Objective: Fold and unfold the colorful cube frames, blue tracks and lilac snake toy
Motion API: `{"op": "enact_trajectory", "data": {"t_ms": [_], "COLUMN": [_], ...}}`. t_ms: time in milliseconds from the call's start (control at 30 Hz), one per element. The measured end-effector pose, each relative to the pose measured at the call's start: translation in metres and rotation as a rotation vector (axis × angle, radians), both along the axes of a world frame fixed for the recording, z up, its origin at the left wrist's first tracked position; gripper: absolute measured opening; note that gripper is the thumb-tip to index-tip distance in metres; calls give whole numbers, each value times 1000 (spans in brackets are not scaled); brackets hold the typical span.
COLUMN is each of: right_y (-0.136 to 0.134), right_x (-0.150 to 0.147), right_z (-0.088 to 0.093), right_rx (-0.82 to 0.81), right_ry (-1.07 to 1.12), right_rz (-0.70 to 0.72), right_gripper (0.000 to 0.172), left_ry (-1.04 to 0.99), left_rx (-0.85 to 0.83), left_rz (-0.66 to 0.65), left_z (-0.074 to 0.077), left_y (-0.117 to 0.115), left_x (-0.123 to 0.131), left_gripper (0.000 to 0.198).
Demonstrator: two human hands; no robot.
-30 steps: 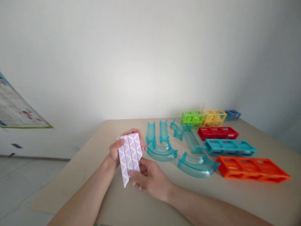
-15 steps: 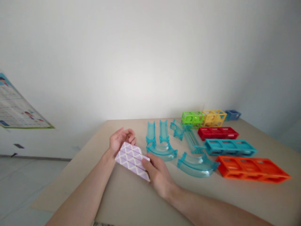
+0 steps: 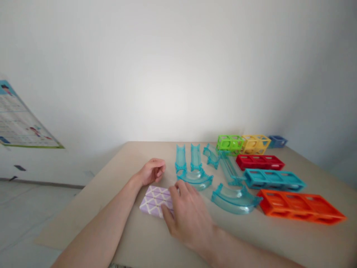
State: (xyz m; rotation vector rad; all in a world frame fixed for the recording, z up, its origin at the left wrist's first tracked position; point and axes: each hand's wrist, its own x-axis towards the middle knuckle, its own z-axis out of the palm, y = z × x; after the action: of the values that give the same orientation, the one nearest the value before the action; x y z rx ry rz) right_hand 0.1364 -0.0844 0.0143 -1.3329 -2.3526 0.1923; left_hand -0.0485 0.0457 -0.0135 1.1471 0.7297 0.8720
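A flat purple-and-white snake puzzle (image 3: 156,201), folded into rows of triangles, lies low at the table's near middle. My right hand (image 3: 189,214) grips its right end, thumb at the near side and fingers over the far side, so that end is hidden. Just beyond the puzzle's far left corner, my left hand (image 3: 152,172) rests with its fingers curled in and nothing visible in them. A curved clear-blue track piece (image 3: 196,179) lies just past my right hand.
Right of my hands lie another curved track (image 3: 235,201), straight tracks (image 3: 180,158), an orange frame block (image 3: 301,206), a teal one (image 3: 275,179) and a red one (image 3: 260,162). Green (image 3: 230,143), yellow (image 3: 256,144) and blue blocks (image 3: 277,141) stand near the wall.
The snake puzzle has come down from a tilted pose to lie flatter, nearer to me. My right hand has turned over its right end. My left hand has moved right and curled its fingers.
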Motion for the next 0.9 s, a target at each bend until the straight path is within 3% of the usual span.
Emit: {"op": "enact_trajectory", "data": {"t_ms": [133, 267, 400, 600, 767, 900], "right_y": [-5, -5, -4, -1, -1, -2], "right_x": [-3, -3, 0, 2, 1, 2], "right_z": [-1, 2, 8, 2, 2, 3], "right_rx": [66, 14, 2, 89, 76, 57], "right_ry": [-61, -143, -153, -129, -144, -134], "right_rz": [229, 216, 157, 328, 321, 307], "right_gripper": [38, 44, 33, 44, 26, 26], "left_ry": [-44, -61, -68, -59, -32, 92], "left_rx": [32, 26, 23, 25, 57, 152], "left_rz": [63, 83, 90, 85, 69, 65], "left_z": [1, 3, 3, 3, 2, 0], "left_y": [2, 2, 1, 3, 2, 0], "left_x": [1, 1, 2, 1, 1, 3], "left_gripper": [35, 35, 34, 33, 33, 22]}}
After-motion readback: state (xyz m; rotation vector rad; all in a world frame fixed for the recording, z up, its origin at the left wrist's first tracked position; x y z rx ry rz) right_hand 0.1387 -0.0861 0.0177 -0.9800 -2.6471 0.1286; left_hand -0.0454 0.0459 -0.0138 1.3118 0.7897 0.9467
